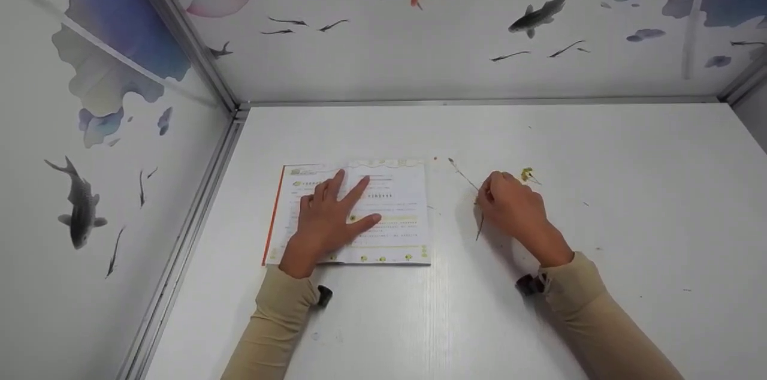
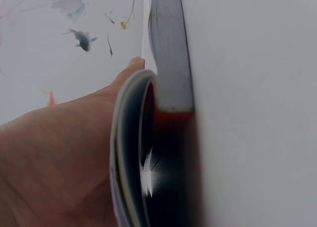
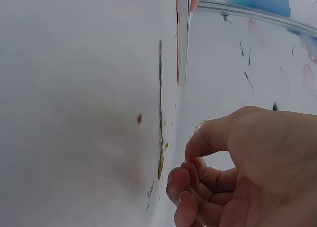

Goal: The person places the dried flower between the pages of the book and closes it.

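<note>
An open printed book with an orange cover edge lies on the white table. My left hand rests on its pages, fingers spread and thumb stretched to the right. In the left wrist view the book's near pages bow up beside the palm. To the right of the book, my right hand pinches a thin dried flower stem between thumb and fingertips, with a small bud at its far end. Below those fingertips, a loose stem with a yellowish end lies on the table.
A small yellow dried flower lies beyond the right hand. Tiny plant bits, including a brown speck, are scattered on the table. White panels with painted fish stand at the back and left.
</note>
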`<action>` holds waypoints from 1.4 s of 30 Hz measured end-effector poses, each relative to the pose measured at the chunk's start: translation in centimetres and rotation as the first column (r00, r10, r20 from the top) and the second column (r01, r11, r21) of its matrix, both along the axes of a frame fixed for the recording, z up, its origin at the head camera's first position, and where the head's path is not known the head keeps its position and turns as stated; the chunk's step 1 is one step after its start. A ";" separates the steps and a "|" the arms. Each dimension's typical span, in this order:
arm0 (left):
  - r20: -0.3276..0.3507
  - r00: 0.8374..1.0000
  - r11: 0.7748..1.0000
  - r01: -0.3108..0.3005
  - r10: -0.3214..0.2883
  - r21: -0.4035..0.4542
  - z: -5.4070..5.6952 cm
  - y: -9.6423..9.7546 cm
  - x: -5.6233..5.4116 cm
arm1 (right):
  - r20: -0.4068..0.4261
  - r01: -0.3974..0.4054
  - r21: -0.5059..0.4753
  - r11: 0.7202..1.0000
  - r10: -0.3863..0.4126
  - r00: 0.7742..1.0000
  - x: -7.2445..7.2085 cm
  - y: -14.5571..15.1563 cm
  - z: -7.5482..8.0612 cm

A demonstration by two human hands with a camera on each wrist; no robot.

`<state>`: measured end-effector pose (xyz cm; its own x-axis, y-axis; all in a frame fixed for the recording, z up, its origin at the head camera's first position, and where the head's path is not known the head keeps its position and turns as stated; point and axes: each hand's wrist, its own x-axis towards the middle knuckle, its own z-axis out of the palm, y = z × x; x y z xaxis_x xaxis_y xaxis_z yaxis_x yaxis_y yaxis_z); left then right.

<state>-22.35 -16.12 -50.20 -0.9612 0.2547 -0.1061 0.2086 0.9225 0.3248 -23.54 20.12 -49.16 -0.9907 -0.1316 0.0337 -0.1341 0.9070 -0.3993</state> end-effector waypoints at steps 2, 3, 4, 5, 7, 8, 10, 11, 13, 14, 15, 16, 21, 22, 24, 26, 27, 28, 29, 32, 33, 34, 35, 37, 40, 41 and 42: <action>0.005 1.000 1.000 -0.004 0.004 0.003 0.0 -0.1 0.0 | -0.008 -0.018 -0.008 1.000 0.018 1.000 -0.1 -0.9 -0.1; 0.007 1.000 1.000 -0.005 0.005 0.008 0.0 -0.2 0.0 | -0.009 -0.024 -0.010 1.000 0.024 1.000 -0.1 -1.3 -0.2; 0.009 1.000 1.000 -0.008 0.007 0.011 0.0 -0.2 0.0 | -0.007 -0.031 -0.012 0.999 0.031 0.999 -0.1 -1.8 -0.2; 0.006 1.000 1.000 -0.007 0.007 0.013 0.0 -0.3 0.0 | 0.001 -0.035 -0.016 0.999 0.035 0.999 -0.1 -2.3 -0.3; -0.004 1.000 1.000 -0.006 0.006 0.019 0.0 -0.3 0.0 | 0.021 -0.044 -0.025 0.999 0.045 0.999 -0.1 -3.2 -0.3; -0.007 1.000 1.000 -0.005 0.005 0.020 0.0 -0.3 0.1 | 0.034 -0.049 -0.030 0.998 0.050 0.998 -0.1 -3.6 -0.2; -0.019 1.000 1.000 -0.004 0.004 0.022 0.1 -0.4 0.2 | 0.058 -0.060 -0.041 0.997 0.063 0.996 0.0 -4.5 -0.2; -0.024 1.000 1.000 -0.004 0.005 0.025 0.1 -0.4 0.2 | 0.065 -0.069 -0.046 0.997 0.072 0.995 0.0 -5.0 -0.2; -0.023 1.000 1.000 -0.007 0.007 0.027 0.2 -0.3 0.3 | 0.069 -0.087 -0.049 0.995 0.091 0.993 0.1 -5.8 -0.2; -0.021 1.000 1.000 -0.008 0.008 0.027 0.3 -0.3 0.3 | 0.069 -0.097 -0.055 0.994 0.100 0.993 0.1 -6.2 -0.2; -0.020 1.000 1.000 -0.009 0.009 0.026 0.3 -0.2 0.3 | 0.067 -0.107 -0.059 0.993 0.111 0.992 0.1 -6.6 -0.2; -0.018 1.000 1.000 -0.009 0.009 0.025 0.3 -0.2 0.3 | 0.070 -0.115 -0.065 0.991 0.120 0.990 0.1 -7.0 -0.1; -0.021 1.000 1.000 -0.009 0.009 0.006 0.2 0.0 0.2 | 0.117 -0.134 -0.098 0.986 0.146 0.982 0.1 -8.6 0.1; -0.024 1.000 1.000 -0.008 0.008 0.001 0.2 0.1 0.2 | 0.128 -0.138 -0.100 0.985 0.150 0.980 0.1 -8.9 0.2; -0.021 1.000 1.000 -0.008 0.008 -0.005 0.2 0.2 0.1 | 0.142 -0.149 -0.100 0.984 0.163 0.976 0.0 -9.4 0.2; -0.023 1.000 1.000 -0.005 0.005 -0.006 0.2 0.2 0.1 | 0.157 -0.155 -0.098 0.983 0.169 0.973 -0.1 -9.8 0.2; -0.023 1.000 1.000 -0.003 0.003 -0.003 0.3 0.2 0.1 | 0.164 -0.155 -0.096 0.983 0.169 0.972 -0.2 -9.9 0.2; -0.024 1.000 1.000 -0.001 0.001 0.001 0.2 0.2 0.1 | 0.169 -0.154 -0.093 0.984 0.168 0.971 -0.2 -10.1 0.3; -0.021 1.000 1.000 0.001 -0.001 0.001 0.2 0.1 0.1 | 0.172 -0.156 -0.089 0.984 0.169 0.971 -0.2 -10.3 0.3; -0.018 1.000 1.000 0.007 -0.006 0.010 0.2 -0.1 0.2 | 0.183 -0.153 -0.073 0.985 0.164 0.969 -0.3 -10.7 0.5; -0.017 1.000 1.000 0.008 -0.008 0.012 0.1 -0.1 0.1 | 0.187 -0.156 -0.070 0.985 0.166 0.968 -0.3 -10.8 0.5; -0.019 1.000 1.000 0.010 -0.010 0.012 0.1 -0.2 0.1 | 0.192 -0.159 -0.068 0.985 0.169 0.967 -0.3 -11.0 0.5; -0.018 1.000 1.000 0.011 -0.011 0.012 0.0 -0.2 0.1 | 0.196 -0.162 -0.066 0.985 0.172 0.966 -0.3 -11.1 0.5; -0.023 1.000 1.000 0.014 -0.014 0.014 -0.2 -0.3 0.1 | 0.204 -0.165 -0.066 0.984 0.175 0.963 -0.2 -11.4 0.6; -0.029 0.999 1.000 0.017 -0.016 0.018 -0.4 -0.3 0.0 | 0.210 -0.170 -0.072 0.983 0.181 0.961 -0.1 -11.8 0.6; -0.030 0.999 1.000 0.017 -0.016 0.018 -0.5 -0.3 0.0 | 0.209 -0.170 -0.073 0.983 0.182 0.961 -0.1 -11.9 0.6; -0.029 0.999 1.000 0.017 -0.016 0.019 -0.5 -0.3 -0.1 | 0.209 -0.170 -0.073 0.983 0.182 0.961 -0.1 -12.0 0.6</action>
<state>-22.42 -16.42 -50.72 -0.9594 0.2725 -0.0735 0.2334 0.9124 0.3361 -23.64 8.10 -48.53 -0.9371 -0.3081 -0.1643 -0.1957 0.8531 -0.4836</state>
